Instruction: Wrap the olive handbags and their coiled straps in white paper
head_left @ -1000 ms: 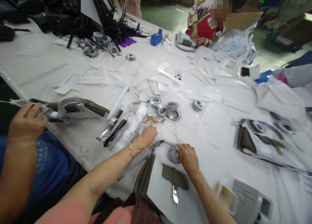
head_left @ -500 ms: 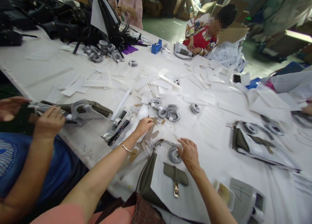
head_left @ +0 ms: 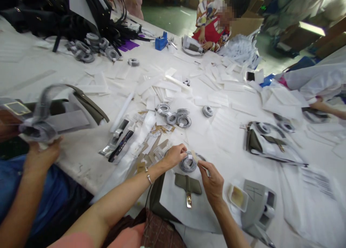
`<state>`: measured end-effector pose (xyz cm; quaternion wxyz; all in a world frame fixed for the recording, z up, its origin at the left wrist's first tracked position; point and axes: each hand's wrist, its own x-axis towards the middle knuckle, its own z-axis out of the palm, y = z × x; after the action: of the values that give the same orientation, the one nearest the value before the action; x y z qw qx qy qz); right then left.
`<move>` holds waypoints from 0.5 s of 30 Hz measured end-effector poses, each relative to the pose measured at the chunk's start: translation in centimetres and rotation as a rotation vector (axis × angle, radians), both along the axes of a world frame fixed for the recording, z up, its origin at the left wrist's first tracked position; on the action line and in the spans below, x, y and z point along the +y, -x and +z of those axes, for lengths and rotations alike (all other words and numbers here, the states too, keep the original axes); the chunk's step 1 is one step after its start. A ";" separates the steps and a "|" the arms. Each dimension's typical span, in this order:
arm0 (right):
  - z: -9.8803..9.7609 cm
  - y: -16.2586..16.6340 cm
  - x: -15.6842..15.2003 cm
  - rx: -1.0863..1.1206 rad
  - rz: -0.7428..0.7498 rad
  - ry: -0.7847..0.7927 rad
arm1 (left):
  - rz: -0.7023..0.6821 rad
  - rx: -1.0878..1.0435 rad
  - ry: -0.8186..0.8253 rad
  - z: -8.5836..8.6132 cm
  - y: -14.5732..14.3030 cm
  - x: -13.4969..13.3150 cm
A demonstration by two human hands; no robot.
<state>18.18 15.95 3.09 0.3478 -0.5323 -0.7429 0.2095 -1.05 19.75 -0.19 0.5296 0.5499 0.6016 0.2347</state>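
At the bag's (head_left: 196,186) top edge lies a coil (head_left: 186,165). Above it, the right hand (head_left: 213,179) pinches a tan strip (head_left: 194,155); the left hand's (head_left: 173,158) grip cannot be told. Keep the strip clear of the coil.

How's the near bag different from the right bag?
The left hand and right hand are by the near bag; no hand touches the right bag. The near bag's clasp points straight down the picture; the right bag's clasp slants lower right. Both are olive green with shiny clasps.
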 end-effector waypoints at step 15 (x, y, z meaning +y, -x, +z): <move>-3.3 -1.8 -3.4 0.026 0.103 0.122 | -0.402 0.624 -0.418 -0.9 0.2 0.0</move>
<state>19.94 12.58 -0.19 0.3130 -0.5109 -0.7505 0.2788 -1.21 19.78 -1.09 0.2346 0.7965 0.5533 0.0662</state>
